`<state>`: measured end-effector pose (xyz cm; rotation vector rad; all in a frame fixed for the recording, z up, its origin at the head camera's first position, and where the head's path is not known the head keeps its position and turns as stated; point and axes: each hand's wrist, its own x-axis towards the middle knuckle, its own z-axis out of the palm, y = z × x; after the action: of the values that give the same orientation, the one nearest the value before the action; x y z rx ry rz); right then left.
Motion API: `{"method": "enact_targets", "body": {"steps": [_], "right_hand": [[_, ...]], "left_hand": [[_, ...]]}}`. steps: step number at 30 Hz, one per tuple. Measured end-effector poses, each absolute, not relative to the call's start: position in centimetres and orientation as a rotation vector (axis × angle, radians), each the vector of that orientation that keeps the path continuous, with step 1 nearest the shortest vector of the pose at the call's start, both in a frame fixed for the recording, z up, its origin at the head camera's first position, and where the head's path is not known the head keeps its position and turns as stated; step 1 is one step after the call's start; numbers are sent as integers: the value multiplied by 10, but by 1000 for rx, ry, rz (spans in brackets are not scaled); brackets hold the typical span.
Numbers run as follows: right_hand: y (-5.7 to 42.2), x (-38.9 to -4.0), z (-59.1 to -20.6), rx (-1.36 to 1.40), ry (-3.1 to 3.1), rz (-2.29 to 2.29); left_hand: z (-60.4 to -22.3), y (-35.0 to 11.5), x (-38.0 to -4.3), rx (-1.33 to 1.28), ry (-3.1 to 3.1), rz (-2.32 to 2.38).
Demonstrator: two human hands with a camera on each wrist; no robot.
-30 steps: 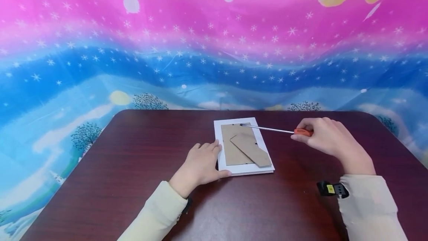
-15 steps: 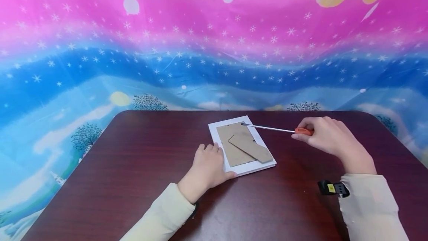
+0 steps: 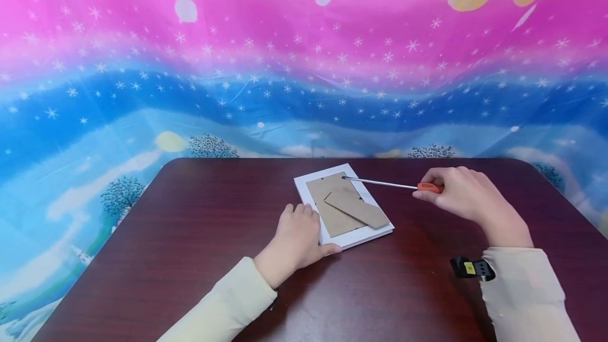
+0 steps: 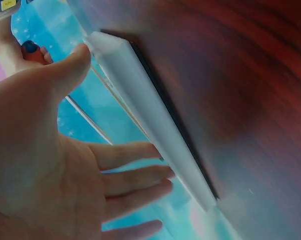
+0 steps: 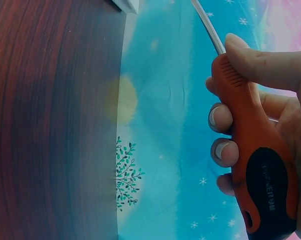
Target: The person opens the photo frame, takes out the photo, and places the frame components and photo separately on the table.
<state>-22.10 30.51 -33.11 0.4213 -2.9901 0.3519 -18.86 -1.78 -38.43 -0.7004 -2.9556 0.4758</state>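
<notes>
A white picture frame (image 3: 363, 237) lies back side up on the table, turned at a slant. Its brown backing board (image 3: 319, 189) carries a flap-like stand leg (image 3: 353, 209) and small dark tabs round the edge. My left hand (image 3: 298, 236) rests against the frame's left side, fingers extended along the edge and thumb at the near corner; the left wrist view shows these fingers straight. With my right hand (image 3: 467, 194) I grip the orange-and-black handle (image 5: 255, 120) of a screwdriver (image 3: 385, 182). Its tip meets a dark tab by the backing's far right corner.
The dark red-brown wooden table (image 3: 190, 215) has rounded far corners. Behind it hangs a pink and blue cloth (image 3: 285, 94) with snowflakes and trees. A black device (image 3: 470, 268) sits at the right wrist.
The picture frame has turned counterclockwise, its far end swinging left and its near end slightly right. My left hand has moved rightward with it, while the right hand and screwdriver stay nearly still.
</notes>
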Motion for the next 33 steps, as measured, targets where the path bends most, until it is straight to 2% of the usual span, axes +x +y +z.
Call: {"method": "enact_targets", "body": {"steps": [14,25,33], "right_hand": [[303,-222,-331,429,-2984,332],[303,-222,-332,434,-2987,324],[303,-223,-332,438,-2983,324]], "left_hand": [[-384,-61,-227,-896,-2882,13],[-381,-71,-266,-1006,-3019,-210],[-384,-69,-278,-996,-3131,-210]]}}
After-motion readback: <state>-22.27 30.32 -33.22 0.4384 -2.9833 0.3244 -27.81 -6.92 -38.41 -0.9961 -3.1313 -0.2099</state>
